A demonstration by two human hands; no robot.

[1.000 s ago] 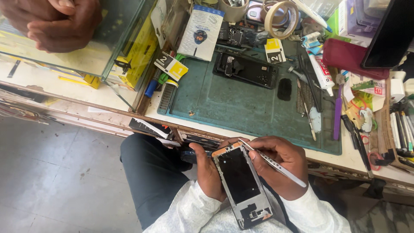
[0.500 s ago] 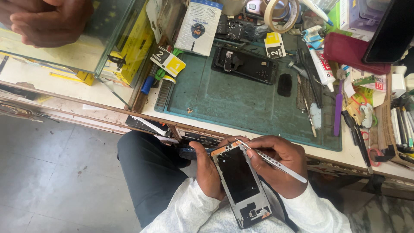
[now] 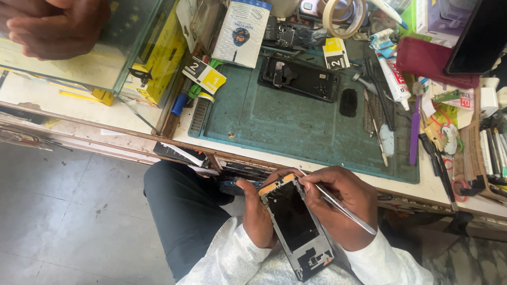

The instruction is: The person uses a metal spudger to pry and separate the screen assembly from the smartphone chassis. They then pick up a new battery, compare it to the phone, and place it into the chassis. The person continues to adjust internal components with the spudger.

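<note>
An opened phone frame with a dark inside and an orange strip at its top end lies tilted over my lap. My left hand grips its left edge from below. My right hand holds silver tweezers whose tip touches the frame's top right corner. A second opened phone lies on the green work mat on the bench in front of me.
Tools, a purple pen, a glue tube, tape rolls and small boxes crowd the bench's back and right side. A glass counter stands at left, with another person's hands resting on it. Grey floor lies lower left.
The view has shifted slightly; my hands, the phone frame and the tweezers stay in nearly the same pose. The other person's hands have moved a little toward the upper left.
</note>
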